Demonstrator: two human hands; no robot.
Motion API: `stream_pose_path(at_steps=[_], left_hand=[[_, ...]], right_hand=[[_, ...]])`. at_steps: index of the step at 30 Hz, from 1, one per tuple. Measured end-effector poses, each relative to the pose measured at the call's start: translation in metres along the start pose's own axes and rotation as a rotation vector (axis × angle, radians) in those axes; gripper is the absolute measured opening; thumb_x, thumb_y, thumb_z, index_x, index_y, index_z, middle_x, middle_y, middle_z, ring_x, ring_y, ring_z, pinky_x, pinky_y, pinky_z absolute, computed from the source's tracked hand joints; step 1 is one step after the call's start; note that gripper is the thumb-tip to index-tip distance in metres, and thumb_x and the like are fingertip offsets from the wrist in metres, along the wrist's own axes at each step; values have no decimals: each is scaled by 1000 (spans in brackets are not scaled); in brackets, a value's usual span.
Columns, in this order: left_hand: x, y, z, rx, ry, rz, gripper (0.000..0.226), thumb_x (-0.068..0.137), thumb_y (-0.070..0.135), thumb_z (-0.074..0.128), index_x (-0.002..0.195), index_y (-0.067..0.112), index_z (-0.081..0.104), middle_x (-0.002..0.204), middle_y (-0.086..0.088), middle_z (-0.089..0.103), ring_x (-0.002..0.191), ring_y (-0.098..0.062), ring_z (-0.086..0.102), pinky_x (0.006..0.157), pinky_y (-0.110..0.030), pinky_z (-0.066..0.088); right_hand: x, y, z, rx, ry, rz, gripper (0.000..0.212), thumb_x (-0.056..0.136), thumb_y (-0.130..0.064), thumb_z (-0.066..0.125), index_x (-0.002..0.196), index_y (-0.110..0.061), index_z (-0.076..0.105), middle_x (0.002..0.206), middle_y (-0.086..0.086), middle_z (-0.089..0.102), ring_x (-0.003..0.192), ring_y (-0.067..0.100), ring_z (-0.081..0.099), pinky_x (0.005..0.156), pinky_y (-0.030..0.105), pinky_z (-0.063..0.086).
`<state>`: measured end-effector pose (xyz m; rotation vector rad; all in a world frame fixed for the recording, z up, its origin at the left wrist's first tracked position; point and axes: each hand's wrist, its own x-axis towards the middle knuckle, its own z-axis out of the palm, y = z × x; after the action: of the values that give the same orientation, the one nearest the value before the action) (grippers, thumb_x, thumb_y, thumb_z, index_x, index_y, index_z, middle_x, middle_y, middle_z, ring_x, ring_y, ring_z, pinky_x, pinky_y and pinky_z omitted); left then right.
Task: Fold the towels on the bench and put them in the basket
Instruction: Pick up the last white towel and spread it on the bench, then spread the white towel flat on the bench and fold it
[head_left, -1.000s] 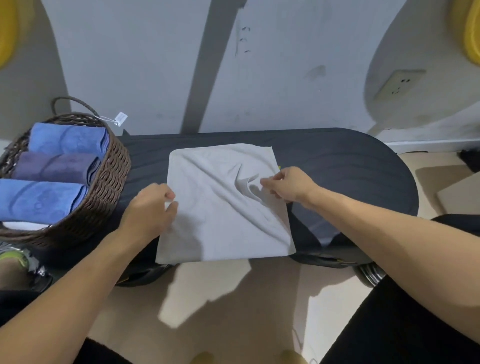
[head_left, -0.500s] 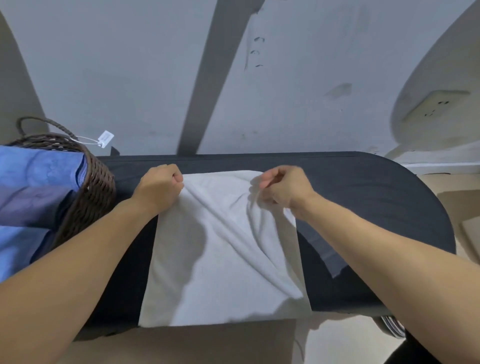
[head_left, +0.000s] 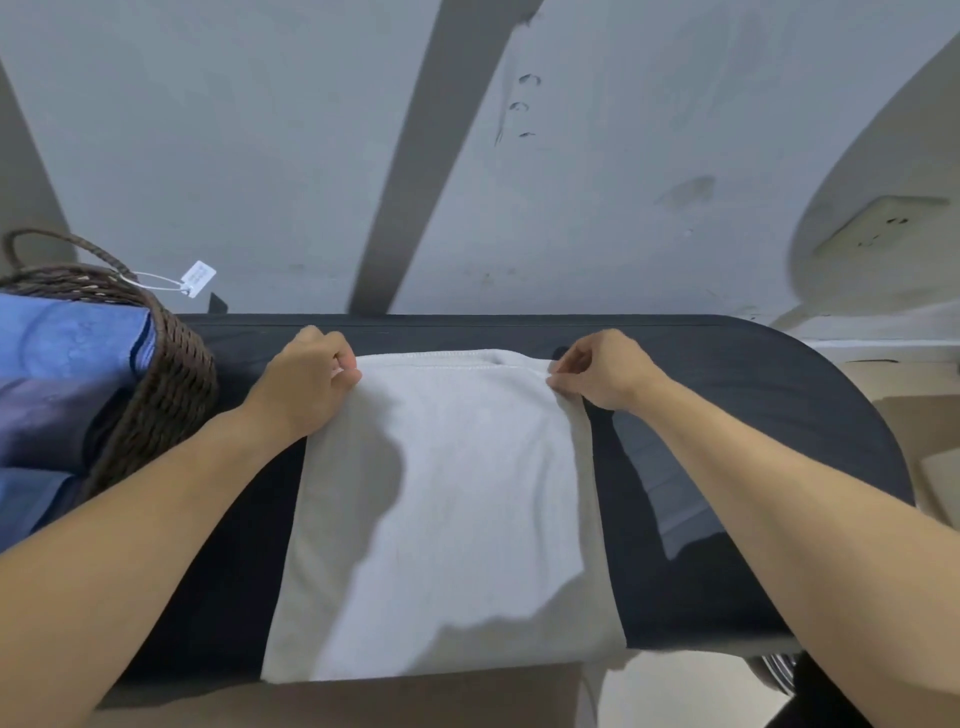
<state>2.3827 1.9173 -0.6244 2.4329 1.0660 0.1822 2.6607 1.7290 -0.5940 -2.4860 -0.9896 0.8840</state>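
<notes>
Dark bench (head_left: 779, 395) runs left-right under both hands. Grey towel (head_left: 447, 509) lies flat across it between the forearms, long axis running from the hands back toward the person, near edge hanging just over the bench front. Wicker basket (head_left: 171, 395) sits just left of the left hand, blue towels (head_left: 62, 353) already inside. Left hand (head_left: 306, 379) pinches the far left corner, right hand (head_left: 602, 371) pinches the far right corner, fingers curled on the hem. Towel looks light, soft, limp, so it will likely sag if lifted; the corners are the best hold. Paper tag (head_left: 199, 278) hangs off the basket handle.
</notes>
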Motion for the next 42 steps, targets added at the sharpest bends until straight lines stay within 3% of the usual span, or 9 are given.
stream_pose_path(at_steps=[6,11,18,23,26,31,35,38,42], left_hand=[[6,-6,-4,-18,39,7,11,87,-5,56,79,3,59,81,-2,56,81,-26,52,73,-31,35],[14,-9,2,-19,15,-69,11,88,11,68,90,6,59,90,-8,56,86,-26,51,79,-34,38],[12,-15,6,104,-16,-183,25,94,35,61,92,11,53,96,-9,52,92,-32,52,84,-45,45],[9,-12,-3,45,-158,-275,25,91,37,63,79,18,52,90,-1,54,88,-22,52,74,-33,39],[-7,-7,-18,-143,-46,-252,15,86,26,69,81,20,56,79,2,59,73,-13,54,61,-25,38],[-42,13,-49,-225,61,-109,2,88,16,69,89,15,70,79,2,66,74,-17,59,68,-25,44],[-77,30,-67,-314,163,-17,8,91,25,68,88,17,70,75,-5,69,62,-6,58,58,-10,43],[-102,36,-76,-322,241,1,14,92,35,65,85,23,65,69,1,66,62,-9,59,53,-14,44],[-135,45,-80,-377,324,9,25,95,48,54,82,27,53,60,9,55,52,-1,49,45,-12,37]], right_hand=[[11,-9,-13,118,75,-148,7,96,-22,61,91,-16,61,86,-3,64,77,12,57,63,21,41],[16,1,10,-61,51,-98,22,93,-31,64,107,-15,58,102,0,56,87,18,53,73,26,38],[19,0,10,-177,15,-111,21,95,-38,60,98,-17,58,108,3,44,95,20,48,80,32,42],[13,0,1,-22,-19,-144,21,90,-34,70,95,-18,56,87,-6,57,79,13,55,60,24,38],[3,-1,-14,130,-22,-170,23,88,-28,74,102,-16,60,84,-6,58,73,9,55,65,19,40],[-29,-2,-42,205,-39,-278,15,93,-28,68,88,-14,70,70,-5,65,61,10,55,58,20,43],[-67,6,-54,196,73,-340,21,93,-38,66,81,-21,68,63,-5,65,50,9,51,50,17,42],[-95,13,-57,207,120,-360,31,93,-44,62,78,-18,68,76,6,73,68,27,66,69,37,57],[-129,18,-58,231,203,-439,35,96,-50,54,74,-24,58,67,-2,65,59,9,58,63,28,52]])
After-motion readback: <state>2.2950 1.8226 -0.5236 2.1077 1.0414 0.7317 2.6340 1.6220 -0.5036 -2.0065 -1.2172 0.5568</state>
